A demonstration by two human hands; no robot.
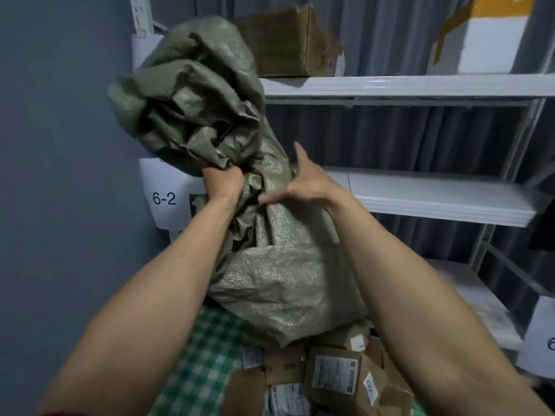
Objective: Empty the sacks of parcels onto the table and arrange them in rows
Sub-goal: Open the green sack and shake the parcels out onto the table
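A grey-green woven sack [279,283] is held up over the table, its bunched upper end [192,94] raised high at the left. My left hand [222,180] grips a fistful of the sack's cloth near the middle. Beside it, my right hand [303,184] is spread with straight fingers, touching the sack's side. Below the sack's lower end lies a heap of brown cardboard parcels [333,376] with white labels, on a green-and-white checked tablecloth [207,349].
White metal shelves [405,87] stand behind the sack. A brown carton [288,40] and a white box [486,40] sit on the upper shelf. A paper tag reading 6-2 [164,199] hangs at the shelf's left end. A grey wall fills the left.
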